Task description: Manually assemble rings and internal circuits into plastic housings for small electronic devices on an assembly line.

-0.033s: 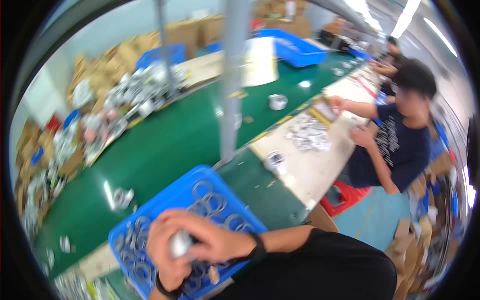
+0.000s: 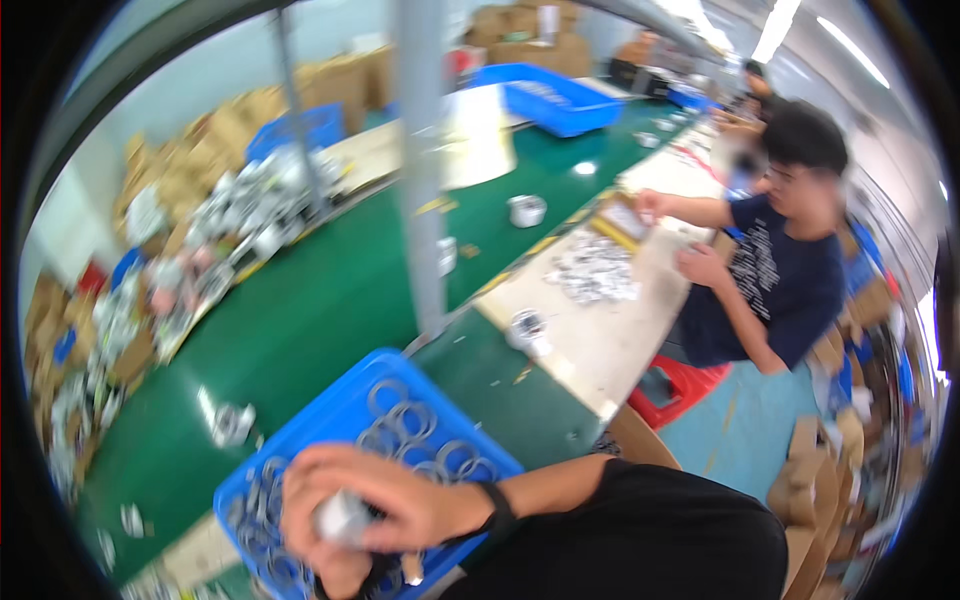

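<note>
Both my hands are together over the near part of a blue tray (image 2: 497, 447), closed around a small silvery-white part (image 2: 343, 519). My right hand (image 2: 408, 497) comes from the right, its fingers arching over the part and its thumb against the near side. On the other side, my left hand (image 2: 308, 530) wraps the part from the left and below. The fingers hide much of it, and blur keeps its exact kind unclear. Grey metal rings (image 2: 412, 420) lie in the tray in several loose clusters beneath my hands.
A green conveyor belt (image 2: 330, 320) runs beyond the tray, with scattered silvery parts (image 2: 232, 425) on it. A grey post (image 2: 420, 200) rises just past the tray. To the right, a co-worker (image 2: 765, 260) handles small parts at a pale board (image 2: 590, 370), near a red stool (image 2: 690, 392).
The whole view has shifted, so most of the scene sits farther left. My hands and the held part are slightly lower over the tray, and the part shows at a different angle.
</note>
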Tool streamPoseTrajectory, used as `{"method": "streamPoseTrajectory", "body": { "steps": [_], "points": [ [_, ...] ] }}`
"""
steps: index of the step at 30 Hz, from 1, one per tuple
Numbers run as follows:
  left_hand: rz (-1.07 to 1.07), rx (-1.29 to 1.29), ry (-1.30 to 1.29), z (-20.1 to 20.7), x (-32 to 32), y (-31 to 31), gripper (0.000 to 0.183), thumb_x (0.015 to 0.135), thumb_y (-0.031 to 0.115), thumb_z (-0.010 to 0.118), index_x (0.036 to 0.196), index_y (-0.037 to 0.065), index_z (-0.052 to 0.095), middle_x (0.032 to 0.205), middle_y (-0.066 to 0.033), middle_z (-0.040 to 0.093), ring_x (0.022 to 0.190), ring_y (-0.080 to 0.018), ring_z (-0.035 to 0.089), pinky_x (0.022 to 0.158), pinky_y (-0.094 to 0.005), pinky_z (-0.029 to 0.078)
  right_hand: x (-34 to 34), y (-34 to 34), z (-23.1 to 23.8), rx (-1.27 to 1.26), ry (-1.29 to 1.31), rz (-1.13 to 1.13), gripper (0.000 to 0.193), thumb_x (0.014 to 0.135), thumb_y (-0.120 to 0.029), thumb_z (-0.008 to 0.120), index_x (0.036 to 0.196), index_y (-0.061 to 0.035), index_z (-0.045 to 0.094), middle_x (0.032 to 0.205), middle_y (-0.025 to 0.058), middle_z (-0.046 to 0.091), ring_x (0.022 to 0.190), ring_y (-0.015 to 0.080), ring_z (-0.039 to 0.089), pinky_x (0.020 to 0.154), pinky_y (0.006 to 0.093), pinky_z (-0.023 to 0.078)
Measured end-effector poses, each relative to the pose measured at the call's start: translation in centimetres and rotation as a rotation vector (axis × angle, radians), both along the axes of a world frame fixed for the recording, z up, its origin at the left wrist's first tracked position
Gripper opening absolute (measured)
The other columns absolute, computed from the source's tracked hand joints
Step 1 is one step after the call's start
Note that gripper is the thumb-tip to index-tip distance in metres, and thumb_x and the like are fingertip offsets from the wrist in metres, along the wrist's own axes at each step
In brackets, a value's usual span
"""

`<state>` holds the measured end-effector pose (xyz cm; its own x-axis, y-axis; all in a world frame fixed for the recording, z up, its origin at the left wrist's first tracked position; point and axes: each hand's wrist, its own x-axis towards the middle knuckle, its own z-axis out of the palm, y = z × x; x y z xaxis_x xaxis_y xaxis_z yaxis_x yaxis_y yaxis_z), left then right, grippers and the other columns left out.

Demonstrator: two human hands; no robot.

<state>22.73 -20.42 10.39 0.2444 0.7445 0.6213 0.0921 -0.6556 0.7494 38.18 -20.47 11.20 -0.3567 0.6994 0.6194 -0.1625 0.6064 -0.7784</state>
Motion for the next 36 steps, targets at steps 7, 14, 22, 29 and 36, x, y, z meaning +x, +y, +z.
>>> {"method": "streamPoseTrajectory", "body": {
  "steps": [7,14,22,29,36],
  "points": [
    [-0.198,1.194,0.521,3.5,-1.5,5.8,0.021,0.08,0.012,0.059,0.097,0.001,0.063,0.092,-0.0116,0.062,0.083,-0.027,0.06,0.077,-0.0372,0.047,-1.9,-0.2,0.8,0.311,0.151,-0.162,0.048,0.074,-0.022,0.068,0.116,-0.0043,0.052,0.129,0.0189,0.047,0.119,0.037,0.047,0.098,0.045,0.038],
    [0.166,0.152,0.022,3.2,2.8,-0.4,0.053,0.091,0.045,0.052,0.113,-0.003,0.057,0.112,-0.0202,0.059,0.103,-0.0383,0.057,0.09,-0.0424,0.044,-0.4,0.3,1.7,-0.095,0.225,-0.046,0.045,0.077,-0.006,0.058,0.118,-0.0022,0.042,0.127,0.0182,0.044,0.121,0.0316,0.044,0.102,0.0416,0.035],
    [0.207,0.322,0.502,3.3,1.2,5.4,0.043,0.079,0.027,0.063,0.112,0.0,0.054,0.093,-0.0159,0.057,0.088,-0.0288,0.057,0.08,-0.0398,0.045,3.5,2.4,1.0,-0.155,0.113,-0.253,0.047,0.084,-0.012,0.059,0.125,-0.0007,0.04,0.134,0.0151,0.04,0.128,0.0263,0.036,0.109,0.0388,0.025],
    [0.399,-0.371,0.521,-3.5,-3.8,20.7,0.049,0.068,0.005,0.07,0.108,-0.001,0.043,0.099,-0.018,0.053,0.088,-0.0306,0.056,0.082,-0.039,0.045,11.3,0.7,-1.5,-0.295,-0.089,-0.477,0.038,0.082,-0.011,0.062,0.117,-0.0038,0.049,0.127,0.013,0.047,0.125,0.0282,0.039,0.105,0.0386,0.03],
    [0.439,-0.461,1.008,-14.6,-11.2,27.7,0.071,0.054,0.007,0.078,0.114,0.001,0.04,0.116,-0.0228,0.038,0.103,-0.043,0.05,0.087,-0.0467,0.047,15.9,-0.8,-4.8,-0.27,-0.345,-0.853,0.044,0.08,-0.012,0.063,0.121,-0.0049,0.048,0.126,0.014,0.047,0.121,0.0292,0.044,0.104,0.0374,0.034]
  ]
}}
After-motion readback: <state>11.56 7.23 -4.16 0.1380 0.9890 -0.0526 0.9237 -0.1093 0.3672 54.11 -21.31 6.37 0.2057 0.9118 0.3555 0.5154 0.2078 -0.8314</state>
